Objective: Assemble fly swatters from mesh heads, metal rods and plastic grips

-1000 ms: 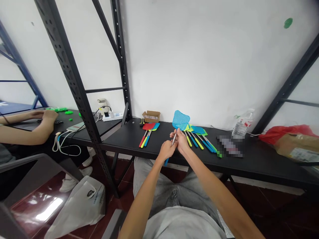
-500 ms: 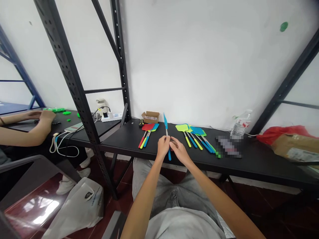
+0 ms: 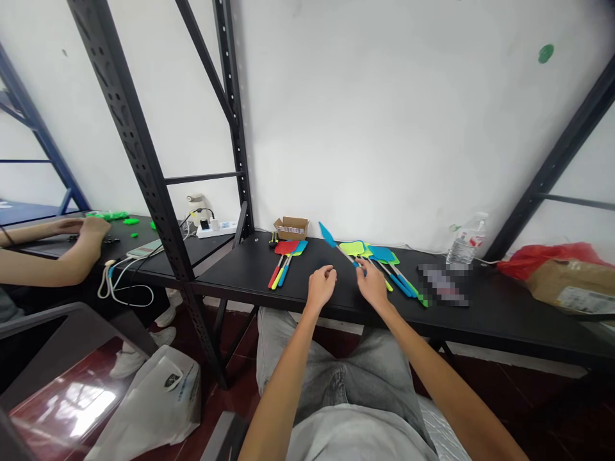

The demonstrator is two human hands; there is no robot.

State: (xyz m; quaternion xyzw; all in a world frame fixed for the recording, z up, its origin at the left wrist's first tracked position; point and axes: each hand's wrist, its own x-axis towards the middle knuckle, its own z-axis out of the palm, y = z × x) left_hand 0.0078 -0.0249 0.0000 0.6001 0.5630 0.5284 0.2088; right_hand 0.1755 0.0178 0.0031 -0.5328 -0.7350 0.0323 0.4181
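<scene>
My right hand [image 3: 372,282] grips a blue fly swatter [image 3: 328,235] by its handle, over the right-hand group of swatters. Its head points up and to the left, and its metal shaft is bare. My left hand [image 3: 321,286] is apart from it above the black table, with curled fingers and nothing visible in them. Left of that hand lie a red fly swatter [image 3: 287,247], a blue one [image 3: 301,247] and a yellow-green one. On the right, several yellow-green and blue fly swatters [image 3: 382,254] lie side by side, partly hidden behind my right hand.
A small open cardboard box [image 3: 291,228] stands by the wall. To the right are a blurred phone-like object [image 3: 442,285], a water bottle [image 3: 467,240] and a parcel with red plastic [image 3: 569,282]. A black post [image 3: 144,173] divides off another person's table [image 3: 139,224].
My hands have come apart. The right one has carried the blue fly swatter rightward, tilting it to the left, while the left one has let go of it.
</scene>
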